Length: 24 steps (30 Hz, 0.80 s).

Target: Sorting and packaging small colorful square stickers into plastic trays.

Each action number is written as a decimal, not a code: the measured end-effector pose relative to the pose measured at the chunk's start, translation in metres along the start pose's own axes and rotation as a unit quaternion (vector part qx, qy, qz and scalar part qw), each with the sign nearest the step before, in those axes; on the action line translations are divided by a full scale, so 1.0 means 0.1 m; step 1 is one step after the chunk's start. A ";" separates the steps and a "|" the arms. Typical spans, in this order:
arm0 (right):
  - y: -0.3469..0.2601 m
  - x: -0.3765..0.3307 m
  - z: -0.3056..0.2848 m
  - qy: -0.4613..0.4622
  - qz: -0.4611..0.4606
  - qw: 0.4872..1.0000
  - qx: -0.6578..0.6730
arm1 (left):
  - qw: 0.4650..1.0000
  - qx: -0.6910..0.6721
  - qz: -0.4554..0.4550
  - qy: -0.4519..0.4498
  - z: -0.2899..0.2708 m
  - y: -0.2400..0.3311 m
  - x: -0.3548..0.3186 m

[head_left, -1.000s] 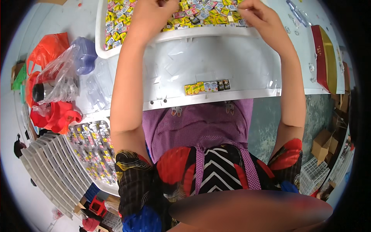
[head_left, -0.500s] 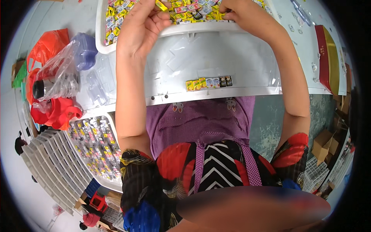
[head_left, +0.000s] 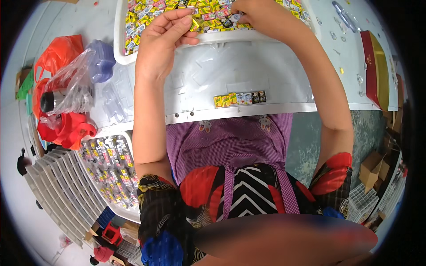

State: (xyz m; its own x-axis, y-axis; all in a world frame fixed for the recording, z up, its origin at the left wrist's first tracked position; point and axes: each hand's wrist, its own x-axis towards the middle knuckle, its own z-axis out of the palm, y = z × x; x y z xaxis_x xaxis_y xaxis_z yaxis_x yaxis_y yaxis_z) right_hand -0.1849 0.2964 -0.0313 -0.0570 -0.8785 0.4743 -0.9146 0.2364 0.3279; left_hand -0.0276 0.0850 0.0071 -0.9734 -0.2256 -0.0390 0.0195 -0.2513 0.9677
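Note:
My left hand (head_left: 165,37) is over the near left part of a white tray (head_left: 213,39) and pinches a miniature yellow carton (head_left: 194,24) between thumb and fingers. Inside the tray lies a dense heap of small mixed cartons (head_left: 213,9) in yellow, pink, white and black. My right hand (head_left: 262,17) reaches into this heap with its fingers curled down and closed; whatever they hold is hidden. Nearer to me, at the table's front edge, stands a short row of miniature cartons (head_left: 240,99): yellow on the left, white in the middle, black on the right.
On the left lie red bags (head_left: 57,55), a clear plastic bag with a flask (head_left: 55,99) and clear plastic trays (head_left: 113,104). Below them is a white tray of filled clear packs (head_left: 111,170). A dark red and gold box (head_left: 375,68) and loose bits are at the right.
My right hand has moved left across the heap. My left hand has turned, its fingers drawn together around the yellow carton. The row at the table edge looks the same.

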 end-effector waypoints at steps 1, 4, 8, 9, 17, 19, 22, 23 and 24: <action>-0.12 0.27 -0.28 -0.111 0.133 0.975 0.138 | 1.000 0.001 0.001 0.011 -0.06 0.00 -0.04; -0.12 0.36 -0.47 -0.201 0.255 0.903 0.281 | 0.999 0.030 -0.004 0.013 -0.04 -0.02 -0.09; -0.06 0.30 -0.45 -0.182 0.236 0.907 0.298 | 0.995 0.095 -0.005 -0.024 0.03 -0.07 -0.24; -0.06 0.28 -0.46 -0.183 0.237 0.906 0.299 | 0.991 0.119 -0.017 -0.053 0.05 -0.10 -0.31; -0.39 -0.12 -0.87 -0.033 0.390 0.840 0.375 | 0.975 0.187 -0.087 -0.088 0.19 -0.43 -0.74; -0.58 -0.26 -0.97 -0.035 0.400 0.811 0.426 | 0.965 0.233 -0.085 -0.081 0.23 -0.45 -0.76; -0.86 -0.40 -0.97 -0.059 0.425 0.742 0.515 | 0.957 0.275 -0.047 -0.083 0.24 -0.48 -0.77; -0.94 -0.44 -0.96 -0.081 0.438 0.704 0.554 | 0.959 0.270 -0.041 -0.076 0.22 -0.48 -0.76; -1.01 -0.44 -0.94 -0.074 0.442 0.677 0.584 | 0.961 0.265 -0.034 -0.068 0.21 -0.48 -0.76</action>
State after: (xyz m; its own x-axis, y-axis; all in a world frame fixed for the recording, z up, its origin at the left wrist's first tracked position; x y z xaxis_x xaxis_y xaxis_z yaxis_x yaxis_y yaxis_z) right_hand -0.0524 0.3502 -0.0085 -0.7482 -0.6614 -0.0519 -0.1848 0.2828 -0.9412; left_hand 0.0405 0.1335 -0.0312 -0.9899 -0.0916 -0.1086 -0.1292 0.2626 0.9562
